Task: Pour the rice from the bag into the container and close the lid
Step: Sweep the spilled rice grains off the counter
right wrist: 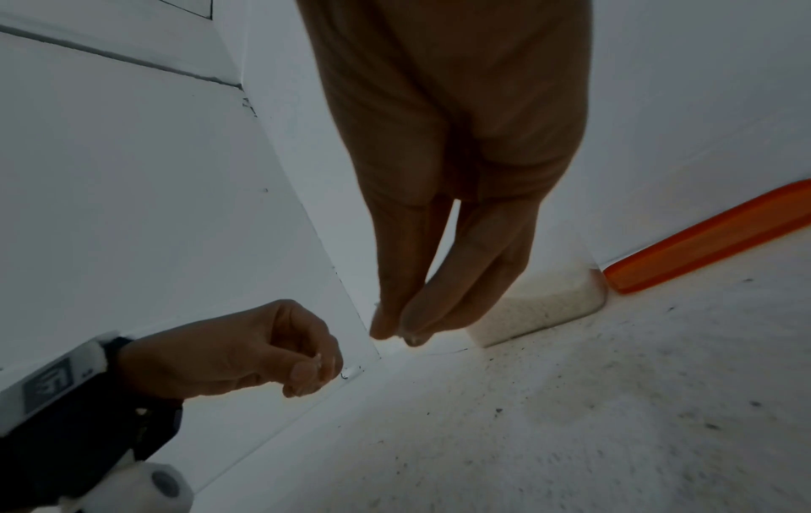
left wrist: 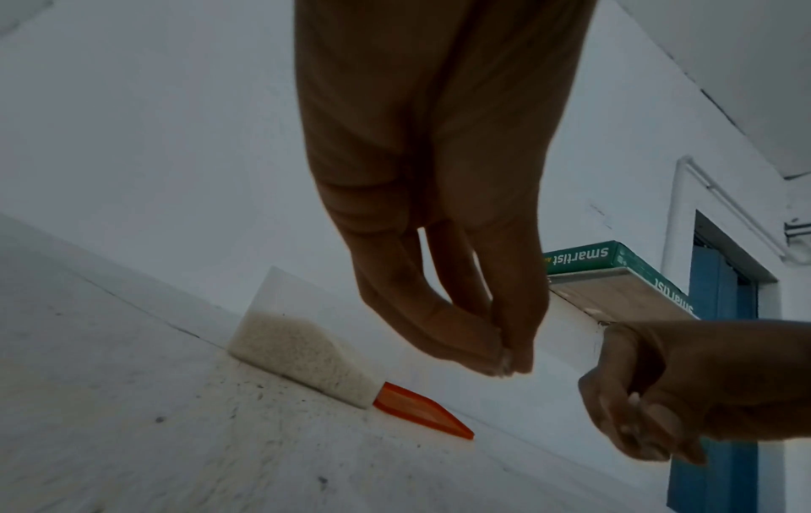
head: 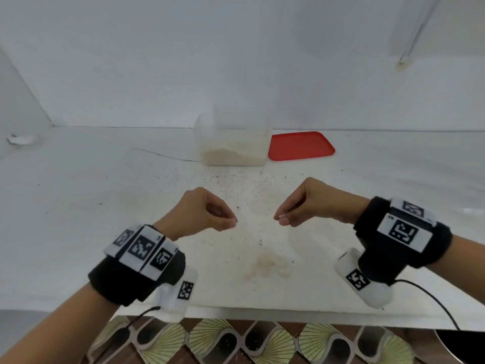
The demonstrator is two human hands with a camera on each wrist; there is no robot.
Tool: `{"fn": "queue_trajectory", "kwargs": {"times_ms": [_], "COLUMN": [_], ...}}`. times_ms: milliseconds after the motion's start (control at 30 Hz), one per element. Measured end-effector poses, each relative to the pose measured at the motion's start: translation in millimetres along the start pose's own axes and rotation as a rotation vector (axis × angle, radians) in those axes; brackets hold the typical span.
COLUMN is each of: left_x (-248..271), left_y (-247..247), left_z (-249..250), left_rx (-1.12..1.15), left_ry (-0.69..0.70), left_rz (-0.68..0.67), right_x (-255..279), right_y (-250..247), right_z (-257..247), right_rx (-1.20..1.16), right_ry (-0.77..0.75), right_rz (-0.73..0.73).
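Both hands over the counter, near its front edge, well short of the container.
Left hand: thumb and fingers pinched together on what look like a few rice grains.
Right hand: same pinch, fingers together on a pale speck, likely rice too.
Container: clear, upright at the back by the wall, open on top, rice filling only the bottom.
Red lid: flat on the counter, just beside the container on its right, not on yet.
Bag: not in view anywhere.
Faint patch of spilled rice between the hands and the front edge.

Probably picking up strays before closing.

Risks:
- Grains lost mid-carry: tiny, hard, weak pinch, long reach to the back.
- Tall, light, bottom-loaded container tipped by a wrist or strap on the rim.
- Lid not seating if grains sit on the rim, or pressed on one corner only.
- More scatter if a forearm drags through the spill patch.
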State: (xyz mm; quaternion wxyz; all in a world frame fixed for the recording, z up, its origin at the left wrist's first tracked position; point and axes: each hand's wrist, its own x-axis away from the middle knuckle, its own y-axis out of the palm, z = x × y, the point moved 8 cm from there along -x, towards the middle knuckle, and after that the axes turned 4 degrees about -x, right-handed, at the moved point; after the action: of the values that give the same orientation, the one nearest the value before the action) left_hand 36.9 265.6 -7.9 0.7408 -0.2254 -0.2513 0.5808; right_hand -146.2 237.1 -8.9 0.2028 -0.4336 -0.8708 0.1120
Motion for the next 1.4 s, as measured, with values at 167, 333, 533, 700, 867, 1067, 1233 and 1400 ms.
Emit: {"fn": "queue_trajectory", "kwargs": {"times_ms": [167,333,533,700,867,1067,1233,1400], "left_x": [-25.4,-46.4,-80.3,-127.7,-195.1,-264.9,-283.1,-285.9], "left_y": [-3.2,-9.2,-53.4,-108.8,-138.3,-134.5,-126.2,-129.6], "left_z": [14.1,27.0,55.6,76.4,61.1,-12.4,-49.4,-49.6], "left_rx": [0.013,0.066,0.094,0.057,0.094,0.19,0.215,-0.067], "left_ry": [-0.008,0.001,0.042,0.048,-0.026,-0.191,-0.216,-0.168], "left_rz": [-0.094,-0.149,-0.172,-0.137,-0.129,-0.055,0.036,0.106], "right_x": [-17.5,-34.5,-65.2,-109.7,-184.3,-260.8,-279.3,-278.4], "right_y": [1.6,-17.8,-58.8,-100.8,-131.7,-135.5,-137.5,-135.9], "right_z": [-12.9,-34.5,-84.0,-136.5,-139.9,-74.0,-42.1,-43.7], "right_rx": [-0.021,-0.012,-0.007,0.006,-0.064,-0.132,-0.058,0.185], "right_ry": [0.038,0.056,0.065,0.066,0.102,0.233,0.207,0.123], "right_rz": [-0.073,-0.078,-0.089,-0.062,-0.016,0.033,0.148,0.212]}}
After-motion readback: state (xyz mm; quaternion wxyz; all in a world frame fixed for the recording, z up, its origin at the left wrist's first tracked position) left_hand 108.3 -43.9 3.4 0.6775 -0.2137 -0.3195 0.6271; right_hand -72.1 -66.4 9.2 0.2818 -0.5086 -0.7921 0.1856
